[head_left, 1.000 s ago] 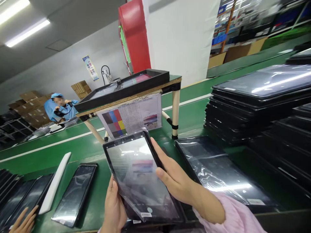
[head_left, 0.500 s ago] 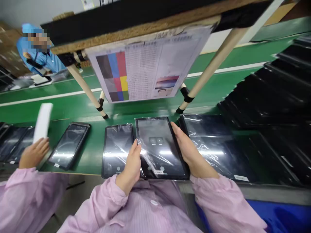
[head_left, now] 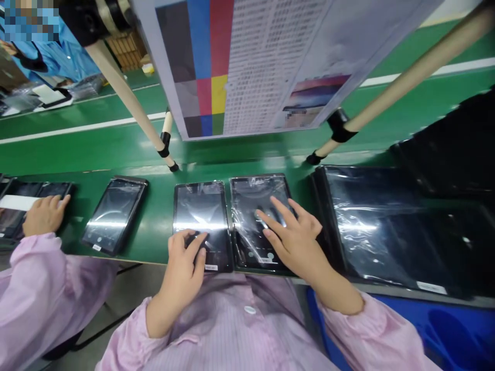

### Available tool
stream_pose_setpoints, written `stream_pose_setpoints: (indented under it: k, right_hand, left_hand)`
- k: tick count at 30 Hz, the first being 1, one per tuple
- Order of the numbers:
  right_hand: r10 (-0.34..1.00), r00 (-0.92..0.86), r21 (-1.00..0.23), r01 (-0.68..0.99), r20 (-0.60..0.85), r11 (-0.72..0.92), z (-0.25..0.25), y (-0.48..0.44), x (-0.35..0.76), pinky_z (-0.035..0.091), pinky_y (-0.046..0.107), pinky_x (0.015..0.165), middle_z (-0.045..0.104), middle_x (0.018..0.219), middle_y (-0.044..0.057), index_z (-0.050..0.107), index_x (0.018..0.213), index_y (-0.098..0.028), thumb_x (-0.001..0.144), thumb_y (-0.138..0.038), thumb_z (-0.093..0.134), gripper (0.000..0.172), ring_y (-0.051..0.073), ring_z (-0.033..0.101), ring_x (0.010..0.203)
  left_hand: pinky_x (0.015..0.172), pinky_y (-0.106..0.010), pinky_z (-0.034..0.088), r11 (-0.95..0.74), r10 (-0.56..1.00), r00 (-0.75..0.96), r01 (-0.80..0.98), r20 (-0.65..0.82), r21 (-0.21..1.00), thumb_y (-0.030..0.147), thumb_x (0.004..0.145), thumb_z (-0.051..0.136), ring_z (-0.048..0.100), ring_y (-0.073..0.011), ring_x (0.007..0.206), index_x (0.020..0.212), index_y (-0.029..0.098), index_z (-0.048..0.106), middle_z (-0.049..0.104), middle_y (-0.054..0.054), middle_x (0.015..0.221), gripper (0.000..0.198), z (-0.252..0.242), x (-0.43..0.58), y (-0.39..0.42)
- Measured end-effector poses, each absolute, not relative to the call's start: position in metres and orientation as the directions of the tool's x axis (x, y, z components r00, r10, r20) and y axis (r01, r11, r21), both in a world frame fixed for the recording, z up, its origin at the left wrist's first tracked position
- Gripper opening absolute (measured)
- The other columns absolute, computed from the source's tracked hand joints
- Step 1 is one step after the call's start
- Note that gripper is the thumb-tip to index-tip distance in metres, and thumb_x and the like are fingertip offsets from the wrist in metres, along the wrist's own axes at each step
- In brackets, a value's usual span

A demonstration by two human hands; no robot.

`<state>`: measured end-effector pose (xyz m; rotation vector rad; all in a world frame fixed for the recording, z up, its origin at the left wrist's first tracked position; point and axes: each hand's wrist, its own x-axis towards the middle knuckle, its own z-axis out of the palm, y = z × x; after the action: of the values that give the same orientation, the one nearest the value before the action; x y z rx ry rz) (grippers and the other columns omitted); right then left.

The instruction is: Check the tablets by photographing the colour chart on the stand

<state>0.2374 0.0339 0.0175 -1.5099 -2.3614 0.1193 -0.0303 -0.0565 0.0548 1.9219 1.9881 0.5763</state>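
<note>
Two black tablets in clear film lie flat side by side in front of me. Over the lower part of the left tablet point(head_left: 200, 206) is my left hand point(head_left: 185, 257), its fingers bent and apart, the fingertips at the screen. My right hand point(head_left: 294, 234) is spread above the right tablet point(head_left: 247, 242), holding nothing. Whether its fingertips touch the glass I cannot tell. A white label strip sits at the bottom edge of each tablet.
Film-wrapped tablets point(head_left: 371, 232) are stacked at the right, with more dark ones behind. Further left lies another tablet point(head_left: 114, 214); beyond it a co-worker's hand point(head_left: 45, 214) is by a white strip point(head_left: 17, 202). A printed colour chart point(head_left: 266, 67) hangs between poles point(head_left: 131, 98) ahead.
Both hands have let go of the right tablet's sides. My left hand moved onto the left tablet, my right hand over the right one. The view shifted; the co-worker's white strip came down.
</note>
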Motion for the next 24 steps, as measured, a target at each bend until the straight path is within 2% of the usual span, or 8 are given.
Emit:
stream_pose_setpoints:
  k: [4,6,9,12,14,17,24]
  right_hand:
    - [0.896,-0.315,-0.280,0.871,0.312,0.404,0.010,0.035,0.234,0.040,0.068,0.099,0.043,0.159,0.009,0.072,0.128,-0.028,0.106,-0.039,0.036,0.043,0.046,0.037,0.142]
    - [0.891,-0.259,-0.333,0.859,0.372,0.389,0.011,0.034,0.238,0.038,0.068,0.103,0.039,0.161,0.011,0.068,0.133,-0.026,0.106,-0.038,0.036,0.044,0.045,0.037,0.143]
    - [0.888,-0.173,-0.400,0.844,0.426,0.357,0.012,0.029,0.246,0.038,0.065,0.110,0.041,0.158,0.014,0.066,0.136,-0.020,0.106,-0.035,0.038,0.043,0.040,0.040,0.143]
    - [0.891,-0.116,-0.452,0.828,0.439,0.330,0.007,0.022,0.256,0.042,0.057,0.112,0.045,0.155,0.019,0.066,0.134,-0.012,0.105,-0.028,0.040,0.042,0.035,0.047,0.140]
    - [0.889,-0.099,-0.462,0.825,0.448,0.325,0.002,0.019,0.262,0.046,0.051,0.112,0.046,0.154,0.019,0.070,0.126,-0.008,0.103,-0.023,0.042,0.039,0.032,0.050,0.138]
    - [0.881,-0.101,-0.435,0.840,0.462,0.324,-0.003,0.016,0.267,0.047,0.049,0.112,0.046,0.155,0.017,0.076,0.114,-0.010,0.101,-0.020,0.043,0.036,0.032,0.050,0.138]
    - [0.878,-0.141,-0.376,0.864,0.457,0.335,-0.008,0.021,0.263,0.046,0.054,0.111,0.051,0.151,0.015,0.079,0.110,-0.015,0.101,-0.021,0.044,0.037,0.034,0.049,0.136]
  left_hand:
    - [0.098,-0.055,0.047,0.072,0.987,-0.097,0.979,0.130,0.189,0.022,0.099,0.044,0.045,-0.0327,0.115,0.136,0.024,0.065,0.047,-0.018,0.124,0.042,0.050,-0.040,-0.042]
    - [0.092,-0.053,0.048,0.093,0.984,-0.108,0.990,0.143,0.109,0.023,0.100,0.044,0.046,-0.0324,0.110,0.139,0.025,0.063,0.048,-0.018,0.121,0.043,0.049,-0.040,-0.036]
    - [0.085,-0.050,0.048,0.085,0.990,-0.088,0.996,0.113,0.034,0.027,0.100,0.045,0.047,-0.0325,0.104,0.138,0.024,0.064,0.051,-0.018,0.116,0.042,0.046,-0.039,-0.033]
    - [0.084,-0.050,0.047,0.046,0.991,-0.048,0.999,0.128,0.014,0.030,0.100,0.046,0.046,-0.0325,0.103,0.136,0.022,0.065,0.050,-0.019,0.117,0.041,0.043,-0.039,-0.036]
    - [0.087,-0.051,0.046,0.020,0.985,-0.025,0.999,0.173,0.028,0.030,0.100,0.048,0.045,-0.0316,0.103,0.135,0.021,0.066,0.048,-0.019,0.118,0.041,0.041,-0.040,-0.039]
    - [0.088,-0.050,0.045,-0.037,0.981,0.025,0.998,0.192,0.055,0.027,0.098,0.050,0.045,-0.0299,0.102,0.131,0.020,0.069,0.047,-0.017,0.116,0.038,0.039,-0.040,-0.041]
    - [0.089,-0.048,0.045,-0.062,0.983,0.042,0.992,0.179,0.109,0.023,0.098,0.050,0.044,-0.0289,0.103,0.127,0.024,0.071,0.045,-0.015,0.115,0.036,0.041,-0.029,-0.039]
